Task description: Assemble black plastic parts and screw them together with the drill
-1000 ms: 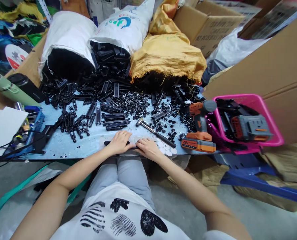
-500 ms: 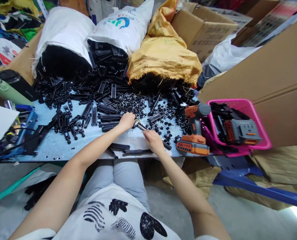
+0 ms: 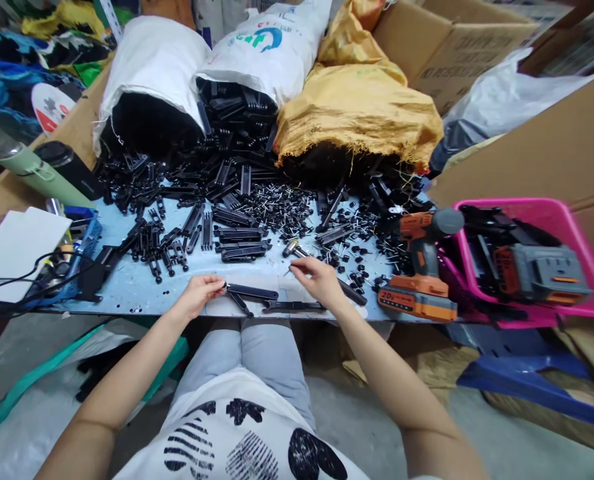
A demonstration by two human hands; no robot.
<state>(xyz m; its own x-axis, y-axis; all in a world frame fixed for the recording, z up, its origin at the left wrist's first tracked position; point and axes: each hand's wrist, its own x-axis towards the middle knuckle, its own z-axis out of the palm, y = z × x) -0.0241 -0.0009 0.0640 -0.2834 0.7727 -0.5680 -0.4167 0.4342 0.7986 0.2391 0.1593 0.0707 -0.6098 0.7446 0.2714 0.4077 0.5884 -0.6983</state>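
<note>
My left hand is closed in a pinch at the left end of a black plastic bar, part of a jointed black piece near the table's front edge. My right hand is closed too, with a thin pin between thumb and fingertips. Behind and partly under it lies a hammer, its metal head toward the back and its dark handle running to the right. Another black bar extends along the edge between the hands.
Stacked black bars and scattered pins lie behind. White sacks and a yellow sack spill black parts at the back. An orange cordless drill and a pink basket stand right, a blue basket left.
My left hand has moved from the pins by the hammer head left and forward to the black bar's end. My right hand has come off the hammer handle area slightly and now pinches a pin.
</note>
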